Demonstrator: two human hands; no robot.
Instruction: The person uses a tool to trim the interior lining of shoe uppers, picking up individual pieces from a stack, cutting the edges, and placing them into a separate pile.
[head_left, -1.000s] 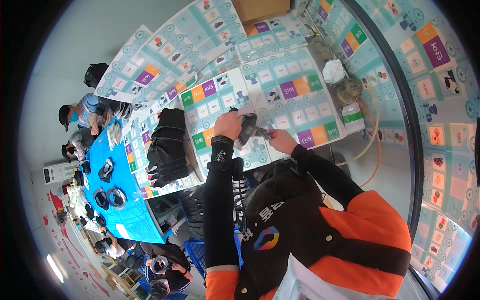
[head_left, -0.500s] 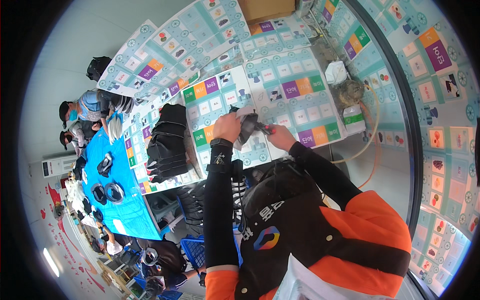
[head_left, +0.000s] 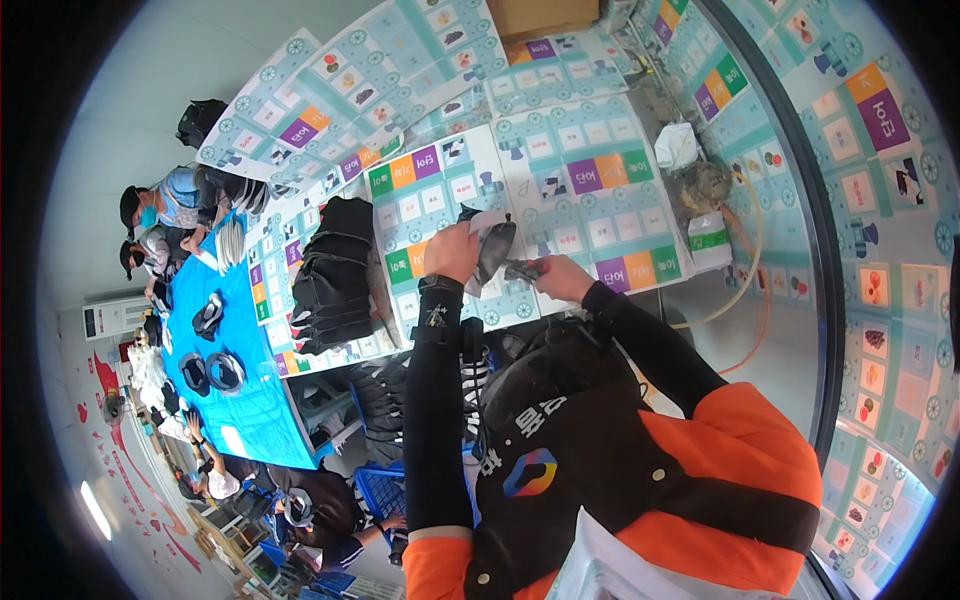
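My left hand [head_left: 452, 254] is closed around the edge of a grey-and-black fabric piece [head_left: 495, 248], which it holds above the patterned table sheet. Some of the piece is hidden behind the fingers. In my right hand [head_left: 565, 279] is a small hand tool [head_left: 523, 270] with a grey head and a dark and red handle; its exact kind is too small to tell. The tool's head points left, close to the lower right edge of the fabric piece. A stack of black fabric pieces [head_left: 335, 275] lies on the table left of my left hand.
Patterned sheets cover the table [head_left: 590, 210]. A white bag [head_left: 676, 146], a green-and-white package [head_left: 709, 240] and a pale hose [head_left: 752, 265] are at its right. Left stands a blue-covered table [head_left: 255, 420] with black-and-grey pieces; several people work around it. A blue crate [head_left: 385, 492] sits below.
The tool has drawn slightly down and away from the fabric piece, so its grey head shows more. My left hand has kept its hold. People at the left have shifted their arms.
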